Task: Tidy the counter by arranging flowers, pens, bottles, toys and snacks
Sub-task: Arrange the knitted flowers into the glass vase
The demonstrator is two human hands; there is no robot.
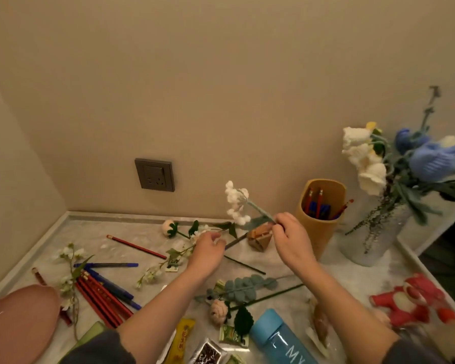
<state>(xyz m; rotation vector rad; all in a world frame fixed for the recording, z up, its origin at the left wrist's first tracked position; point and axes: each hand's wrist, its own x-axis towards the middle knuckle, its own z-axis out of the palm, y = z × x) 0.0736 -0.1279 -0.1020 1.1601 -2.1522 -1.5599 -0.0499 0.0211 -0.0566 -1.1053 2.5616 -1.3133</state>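
My right hand pinches the stem of a white knitted flower sprig and holds it up above the counter. My left hand rests low on the counter, fingers closed around a thin white blossom branch. At the right a frosted glass vase holds white and blue knitted flowers. A tan pen holder with a few pens stands beside it. Red pencils and blue pens lie loose at the left. A blue bottle, snack packets and a red plush toy lie near me.
The marble counter meets a beige wall with a grey socket. A pink rounded object sits at the near left. More stems, a pink knitted rose and a small brown wrapped item are scattered about.
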